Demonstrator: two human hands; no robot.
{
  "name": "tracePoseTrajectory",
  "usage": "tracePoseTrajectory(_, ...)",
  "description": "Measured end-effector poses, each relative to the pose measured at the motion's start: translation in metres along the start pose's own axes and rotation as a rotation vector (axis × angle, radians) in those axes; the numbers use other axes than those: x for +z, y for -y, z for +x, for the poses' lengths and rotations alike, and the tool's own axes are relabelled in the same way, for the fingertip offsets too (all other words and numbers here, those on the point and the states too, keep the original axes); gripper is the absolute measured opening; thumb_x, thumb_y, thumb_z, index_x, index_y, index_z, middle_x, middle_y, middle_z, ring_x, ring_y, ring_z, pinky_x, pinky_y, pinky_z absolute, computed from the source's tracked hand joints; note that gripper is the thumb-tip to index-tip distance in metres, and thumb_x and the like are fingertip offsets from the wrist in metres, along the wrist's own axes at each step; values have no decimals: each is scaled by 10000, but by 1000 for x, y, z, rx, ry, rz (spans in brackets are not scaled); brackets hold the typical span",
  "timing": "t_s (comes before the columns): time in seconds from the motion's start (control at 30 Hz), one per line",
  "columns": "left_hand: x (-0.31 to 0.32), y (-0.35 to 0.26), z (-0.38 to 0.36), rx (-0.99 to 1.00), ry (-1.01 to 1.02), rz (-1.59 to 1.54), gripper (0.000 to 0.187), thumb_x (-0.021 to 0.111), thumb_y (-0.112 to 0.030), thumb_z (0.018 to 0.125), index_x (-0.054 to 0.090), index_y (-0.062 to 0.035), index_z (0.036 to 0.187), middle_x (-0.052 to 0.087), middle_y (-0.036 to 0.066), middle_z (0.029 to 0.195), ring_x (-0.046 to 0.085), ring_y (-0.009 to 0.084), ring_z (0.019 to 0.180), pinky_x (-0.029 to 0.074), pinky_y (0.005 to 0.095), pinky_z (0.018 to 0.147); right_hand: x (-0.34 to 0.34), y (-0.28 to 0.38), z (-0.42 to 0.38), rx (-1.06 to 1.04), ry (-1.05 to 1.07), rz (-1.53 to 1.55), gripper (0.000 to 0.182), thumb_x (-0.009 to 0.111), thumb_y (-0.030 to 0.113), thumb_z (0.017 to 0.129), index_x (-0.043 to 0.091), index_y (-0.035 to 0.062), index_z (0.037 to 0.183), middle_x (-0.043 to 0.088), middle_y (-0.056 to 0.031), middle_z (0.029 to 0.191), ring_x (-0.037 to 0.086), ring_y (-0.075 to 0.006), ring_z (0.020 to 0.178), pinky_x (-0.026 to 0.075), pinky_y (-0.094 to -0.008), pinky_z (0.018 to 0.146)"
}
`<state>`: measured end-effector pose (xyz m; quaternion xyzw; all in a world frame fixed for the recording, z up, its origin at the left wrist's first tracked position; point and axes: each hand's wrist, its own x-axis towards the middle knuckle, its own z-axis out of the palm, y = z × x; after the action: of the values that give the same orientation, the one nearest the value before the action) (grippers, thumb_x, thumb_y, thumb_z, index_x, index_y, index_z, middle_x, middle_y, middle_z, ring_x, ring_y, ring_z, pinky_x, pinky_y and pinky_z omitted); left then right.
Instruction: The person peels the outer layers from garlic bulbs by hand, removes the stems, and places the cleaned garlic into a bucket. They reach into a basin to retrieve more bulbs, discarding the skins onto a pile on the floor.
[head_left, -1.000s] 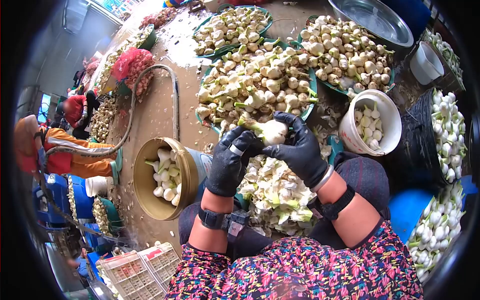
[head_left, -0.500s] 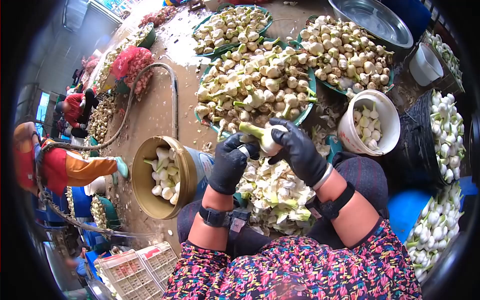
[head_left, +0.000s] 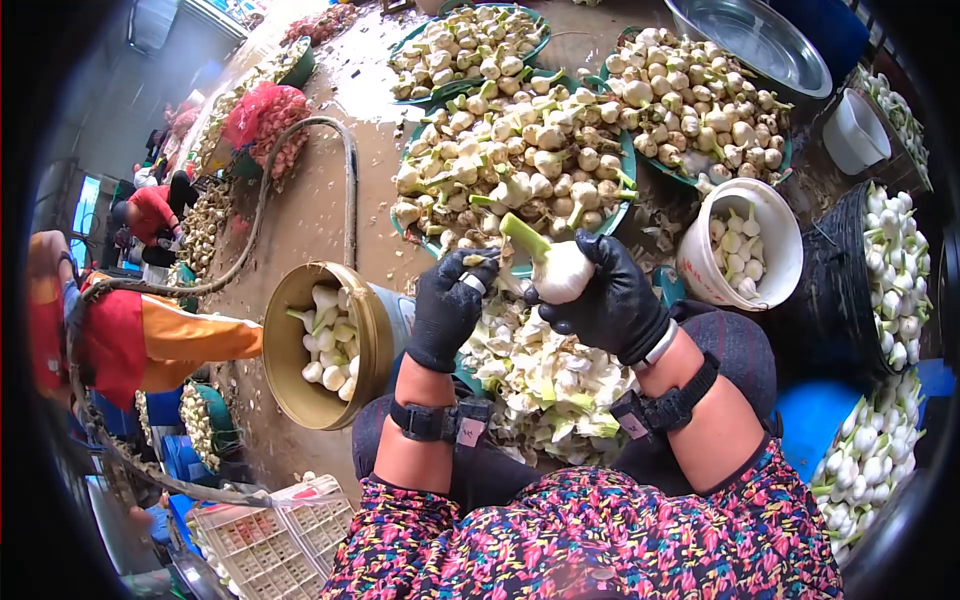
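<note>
A white garlic bulb (head_left: 563, 272) with a thick green stem pointing up and left is in my right hand (head_left: 615, 300), gloved in black, its fingers wrapped round the bulb's right side. Just left of the bulb and apart from it is my left hand (head_left: 447, 307), also in a black glove, closed with fingers pinched; something small and pale shows at the fingertips, too small to name. Beneath both hands lies a heap of garlic peelings (head_left: 545, 385). A basket of untrimmed garlic (head_left: 515, 165) stands just beyond them.
A tan bucket (head_left: 280, 385) of peeled garlic stands at left, a white bucket (head_left: 695, 240) at right. Farther right are a black tub (head_left: 825, 265) and white bulbs (head_left: 870, 455). A hose (head_left: 351, 190) arches across the left. Two people (head_left: 195, 332) are at the left.
My left hand has moved left, away from the bulb. The bulb stays in my right hand, its stem now more upright. The near person at left has shifted toward the tan bucket.
</note>
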<state>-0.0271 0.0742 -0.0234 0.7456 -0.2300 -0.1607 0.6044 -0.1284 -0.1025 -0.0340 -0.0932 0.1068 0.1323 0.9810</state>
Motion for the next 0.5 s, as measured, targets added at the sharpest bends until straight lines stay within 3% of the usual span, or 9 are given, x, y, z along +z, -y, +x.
tracePoseTrajectory(0.07, -11, 13, 6, 267, -1, 764, 145, 605, -118, 806, 637, 3, 881, 630, 121, 784, 607, 232, 693, 474, 328, 654, 3, -2, 0, -66, -33, -20, 371, 516, 388, 842, 527, 85, 1055, 601, -133, 935, 597, -281, 725, 488, -373, 621)
tracePoseTrajectory(0.1, -11, 12, 7, 339, 3, 906, 145, 604, -128, 816, 644, 3, 864, 622, 161, 801, 602, 306, 732, 471, 359, 683, 3, -2, -1, -66, -34, -22, 371, 516, 388, 842, 527, 85, 1055, 601, -133, 935, 597, -281, 725, 488, -373, 621)
tracePoseTrajectory(0.13, -9, 11, 7, 342, 1, 905, 145, 604, -128, 816, 644, 3, 864, 622, 161, 801, 602, 306, 732, 471, 359, 683, 2, -3, -1, -114, -79, -73, 374, 520, 371, 846, 522, 76, 1076, 595, -129, 953, 602, -274, 745, 500, -369, 622)
tracePoseTrajectory(0.2, -4, 4, 2, 257, 20, 514, 135, 598, -111, 819, 645, 1, 877, 628, 138, 791, 611, 238, 766, 471, 339, 687, 0, -3, -1, -168, -126, -114, 377, 525, 353, 849, 516, 68, 1096, 588, -126, 972, 608, -268, 766, 511, -365, 624)
tracePoseTrajectory(0.23, -4, -1, 1, 94, 121, 255, 204, 590, -52, 805, 616, 5, 999, 633, 111, 862, 599, 183, 831, 478, 317, 716, -1, -1, -2, -246, -127, -275, 379, 526, 326, 856, 504, 62, 1128, 581, -123, 983, 607, -254, 789, 520, -353, 615)
tracePoseTrajectory(0.27, -1, -7, -1, 90, 122, 253, 204, 590, -52, 805, 616, 5, 999, 633, 111, 862, 599, 183, 831, 478, 317, 716, -1, 0, -4, -321, -128, -438, 384, 527, 299, 864, 491, 57, 1159, 574, -119, 995, 607, -240, 813, 528, -340, 605)
tracePoseTrajectory(0.33, 11, -22, -2, -191, 17, -400, 350, 579, -26, 794, 542, 9, 1140, 612, 93, 959, 580, 156, 880, 480, 297, 760, 4, -2, -4, -351, -160, -489, 398, 522, 252, 875, 457, 54, 1215, 564, -112, 1005, 602, -206, 829, 534, -302, 583)
tracePoseTrajectory(0.47, 20, -26, -1, -234, 110, -531, 420, 565, -88, 810, 479, 20, 1207, 588, 89, 1007, 581, 152, 883, 481, 282, 778, 13, -6, 0, -399, -199, -683, 404, 516, 233, 886, 427, 50, 1236, 549, -89, 1024, 590, -168, 816, 526, -274, 582)
tracePoseTrajectory(0.5, 22, -31, -2, -96, 108, -306, 373, 574, -106, 809, 518, 27, 1152, 600, 75, 951, 588, 137, 831, 483, 269, 746, 10, -8, 3, -381, -168, -672, 395, 534, 231, 879, 437, 62, 1223, 553, -78, 1011, 588, -155, 808, 526, -266, 555)
